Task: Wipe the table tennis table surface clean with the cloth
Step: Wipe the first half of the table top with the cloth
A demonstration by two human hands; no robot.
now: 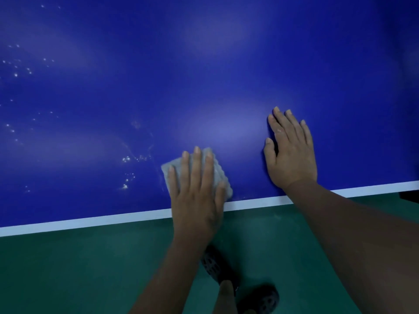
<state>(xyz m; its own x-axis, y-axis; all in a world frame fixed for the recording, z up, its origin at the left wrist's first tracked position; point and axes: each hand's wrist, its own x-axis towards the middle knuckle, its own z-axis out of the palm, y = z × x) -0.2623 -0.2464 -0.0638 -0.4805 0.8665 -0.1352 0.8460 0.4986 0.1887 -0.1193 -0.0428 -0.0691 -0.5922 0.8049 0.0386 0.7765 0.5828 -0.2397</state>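
Observation:
A blue table tennis table [204,75] with a white edge line [90,222] fills most of the view. A folded grey cloth [221,175] lies near the table's front edge. My left hand [195,191] presses flat on it with straight fingers. My right hand [291,152] rests flat on the bare blue surface to the right of the cloth, fingers spread. White specks and wet smears [129,168] dot the surface left of the cloth, and more specks [15,71] lie at the far left.
Below the table edge is a green floor [79,268]. My dark perforated shoes [215,266] stand on it under my left forearm.

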